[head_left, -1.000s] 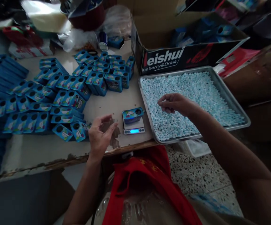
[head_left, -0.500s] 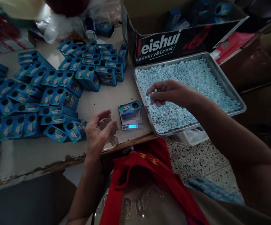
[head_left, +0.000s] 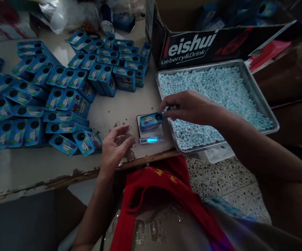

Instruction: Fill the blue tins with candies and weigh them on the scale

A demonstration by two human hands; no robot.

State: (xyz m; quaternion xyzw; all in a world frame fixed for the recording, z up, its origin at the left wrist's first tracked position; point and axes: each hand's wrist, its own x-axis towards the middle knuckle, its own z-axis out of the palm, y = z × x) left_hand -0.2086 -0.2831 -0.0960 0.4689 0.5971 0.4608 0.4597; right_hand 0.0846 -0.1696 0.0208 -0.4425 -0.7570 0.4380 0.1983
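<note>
Left hand (head_left: 115, 150), empty, fingers spread, left of small flat digital scale (head_left: 143, 141). Blue printed rectangular box (head_left: 150, 122) atop scale: probably light, stiff, smooth; grip long sides. Right hand (head_left: 186, 106), above scale's right edge, pinches small pale-blue oval pellets (head_left: 166, 109), likely slippery. Shallow metal tray (head_left: 276, 126) right of scale.

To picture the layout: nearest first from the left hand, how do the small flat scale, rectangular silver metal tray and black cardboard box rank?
1. Small flat scale: just right of the left hand.
2. Rectangular silver metal tray: right, past the scale.
3. Black cardboard box: behind the tray.
</note>
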